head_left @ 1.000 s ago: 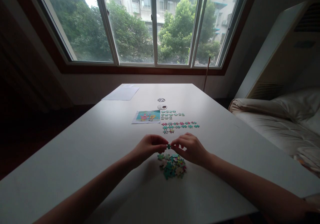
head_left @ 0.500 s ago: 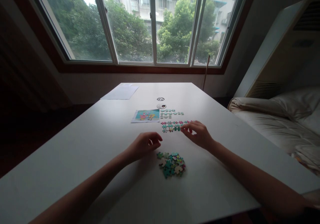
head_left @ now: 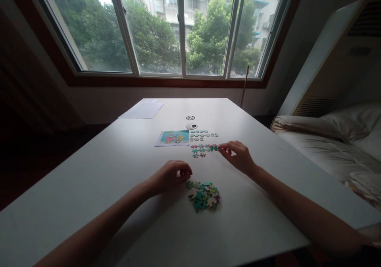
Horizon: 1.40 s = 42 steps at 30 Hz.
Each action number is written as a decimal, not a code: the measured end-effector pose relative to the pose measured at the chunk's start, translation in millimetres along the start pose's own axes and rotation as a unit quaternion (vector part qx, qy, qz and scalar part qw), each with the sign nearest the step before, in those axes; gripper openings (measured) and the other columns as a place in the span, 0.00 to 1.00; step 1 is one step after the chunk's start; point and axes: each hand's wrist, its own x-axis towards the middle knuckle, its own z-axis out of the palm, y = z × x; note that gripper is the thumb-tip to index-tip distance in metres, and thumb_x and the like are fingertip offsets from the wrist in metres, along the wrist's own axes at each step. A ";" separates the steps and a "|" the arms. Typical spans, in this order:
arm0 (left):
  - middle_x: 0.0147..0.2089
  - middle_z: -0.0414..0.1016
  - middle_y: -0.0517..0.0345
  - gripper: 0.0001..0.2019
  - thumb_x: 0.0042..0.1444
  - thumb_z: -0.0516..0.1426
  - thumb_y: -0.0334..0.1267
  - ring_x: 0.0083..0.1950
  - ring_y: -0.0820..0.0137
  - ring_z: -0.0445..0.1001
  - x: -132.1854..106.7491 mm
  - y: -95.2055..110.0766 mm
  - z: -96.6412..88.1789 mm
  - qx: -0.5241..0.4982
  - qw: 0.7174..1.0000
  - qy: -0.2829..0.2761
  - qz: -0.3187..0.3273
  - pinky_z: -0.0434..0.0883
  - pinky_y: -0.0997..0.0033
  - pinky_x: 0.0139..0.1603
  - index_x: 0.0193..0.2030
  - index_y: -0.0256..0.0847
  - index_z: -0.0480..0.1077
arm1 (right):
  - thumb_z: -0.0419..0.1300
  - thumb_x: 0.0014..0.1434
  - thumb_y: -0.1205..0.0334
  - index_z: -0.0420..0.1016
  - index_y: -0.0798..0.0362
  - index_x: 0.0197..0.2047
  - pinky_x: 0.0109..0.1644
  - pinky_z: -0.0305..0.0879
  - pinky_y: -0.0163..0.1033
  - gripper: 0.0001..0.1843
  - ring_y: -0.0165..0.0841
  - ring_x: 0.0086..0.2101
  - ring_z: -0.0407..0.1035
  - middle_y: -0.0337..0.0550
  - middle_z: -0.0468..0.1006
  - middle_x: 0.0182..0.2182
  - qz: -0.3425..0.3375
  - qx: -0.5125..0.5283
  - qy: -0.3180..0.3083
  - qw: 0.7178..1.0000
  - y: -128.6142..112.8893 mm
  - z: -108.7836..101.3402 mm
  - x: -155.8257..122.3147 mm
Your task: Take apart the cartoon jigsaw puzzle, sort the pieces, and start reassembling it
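My right hand (head_left: pixel 238 154) pinches a dark green jigsaw puzzle piece (head_left: pixel 214 148) between thumb and fingertips, at the right end of the nearer rows of laid-out pieces (head_left: pixel 195 150). Part of that row's end lies behind the fingers. My left hand (head_left: pixel 175 175) rests on the table with its fingers curled down close to the thumb, and I see nothing in it. Just to its right lies a heap of loose puzzle pieces (head_left: pixel 205 197), mostly green, with some yellow and beige. A small picture sheet (head_left: pixel 174 138) with cartoon figures lies left of the rows.
More pieces (head_left: pixel 202 135) lie in short rows farther back. Two round, flat items (head_left: pixel 191 126) are beyond them. White paper (head_left: pixel 142 110) lies at the far left of the white table (head_left: pixel 89 171). A pale sofa (head_left: pixel 315 140) stands at the right, a window ahead.
My right hand has moved slightly away from me, bringing the dark green piece up to a farther row. My left hand has lowered a little, its fingers closer to the thumb.
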 end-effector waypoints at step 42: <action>0.30 0.70 0.56 0.08 0.51 0.53 0.32 0.29 0.75 0.67 -2.8 9.4 -14.4 0.010 0.995 -0.095 0.005 0.65 0.77 0.32 0.37 0.37 0.71 | 0.57 0.50 0.57 0.76 0.54 0.36 0.29 0.62 0.32 0.13 0.26 0.25 0.64 0.42 0.74 0.32 0.180 0.015 -0.254 0.950 122.0 -38.3 -17.3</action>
